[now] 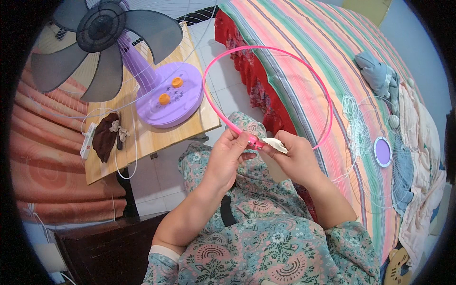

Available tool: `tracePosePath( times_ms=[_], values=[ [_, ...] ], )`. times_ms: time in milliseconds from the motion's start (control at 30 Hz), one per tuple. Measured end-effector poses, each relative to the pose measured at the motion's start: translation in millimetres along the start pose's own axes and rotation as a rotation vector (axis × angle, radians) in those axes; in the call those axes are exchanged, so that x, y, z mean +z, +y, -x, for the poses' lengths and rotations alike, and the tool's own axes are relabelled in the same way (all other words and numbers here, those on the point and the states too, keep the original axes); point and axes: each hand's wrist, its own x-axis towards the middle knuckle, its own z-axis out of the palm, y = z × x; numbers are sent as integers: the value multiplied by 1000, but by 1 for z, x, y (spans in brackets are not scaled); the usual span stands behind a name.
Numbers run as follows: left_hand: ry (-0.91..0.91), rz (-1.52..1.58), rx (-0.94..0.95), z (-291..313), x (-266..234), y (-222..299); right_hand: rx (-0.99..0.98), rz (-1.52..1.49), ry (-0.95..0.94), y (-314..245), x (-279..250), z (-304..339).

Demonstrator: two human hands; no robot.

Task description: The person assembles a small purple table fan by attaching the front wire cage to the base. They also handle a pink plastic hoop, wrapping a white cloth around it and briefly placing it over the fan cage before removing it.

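one pink ring (228,122), held up in front of the lap (266,209) beside the bed (332,28), looks light, smooth and springy, likely best held beside its joint (256,143), where the left hand (224,159) pinches it while the right hand (298,157) grips a pale scrap (275,144) close by.

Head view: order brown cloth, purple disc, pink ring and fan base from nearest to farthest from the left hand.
1. Pink ring: in the left hand.
2. Fan base: table, front left.
3. Brown cloth: table, farther left.
4. Purple disc: bed, right side.
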Motion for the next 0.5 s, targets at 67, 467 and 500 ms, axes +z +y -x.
tracePosePath(
  times_ms=[67, 467, 500],
  values=[
    [10, -10, -4, -1, 0, -1, 25, -7, 1, 6, 0, 1],
    [28, 109, -92, -13, -7, -3, -63, -56, -5, 12, -4, 5],
    [17, 126, -108, -12, -5, -2, -44, -38, -30, 12, -6, 4]
  ],
)
